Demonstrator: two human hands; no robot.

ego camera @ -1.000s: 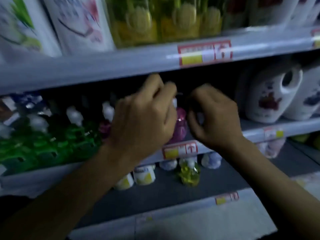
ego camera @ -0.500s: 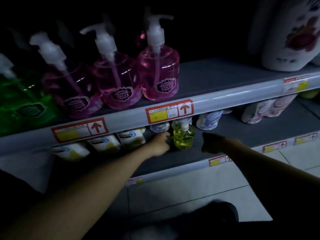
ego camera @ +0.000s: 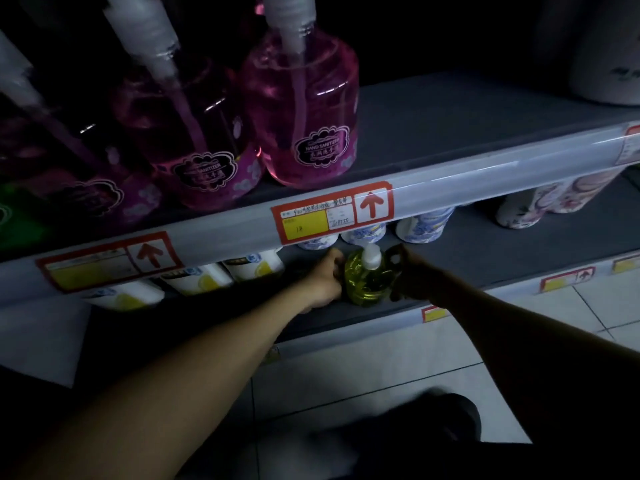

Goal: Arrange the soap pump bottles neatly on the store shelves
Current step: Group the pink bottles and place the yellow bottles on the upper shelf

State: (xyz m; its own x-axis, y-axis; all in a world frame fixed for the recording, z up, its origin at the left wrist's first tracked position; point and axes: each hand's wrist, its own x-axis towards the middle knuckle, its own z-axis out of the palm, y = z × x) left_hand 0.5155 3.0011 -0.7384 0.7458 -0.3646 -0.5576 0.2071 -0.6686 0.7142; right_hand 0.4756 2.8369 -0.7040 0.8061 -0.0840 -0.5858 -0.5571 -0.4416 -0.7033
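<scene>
Dim store shelves fill the view, with a pale tiled floor (ego camera: 346, 375) at 6 o'clock. On the lower shelf (ego camera: 485, 258), near its front edge, one yellow-green pump bottle (ego camera: 367, 282) stands upright, a little right of the middle of the view. The left hand (ego camera: 323, 277) is at 9 o'clock of this bottle, with its fingers curled against the bottle's side. The right hand (ego camera: 412, 275) is at 3 o'clock of it, in shadow, with fingers bent around the other side and the thumb raised beside the pump. White tubs (ego camera: 420, 226) stand behind the bottle, at 12 o'clock. On the upper shelf (ego camera: 450, 126), at 11 o'clock, pink pump bottles (ego camera: 304, 109) stand close together above a red price label (ego camera: 332, 213).
</scene>
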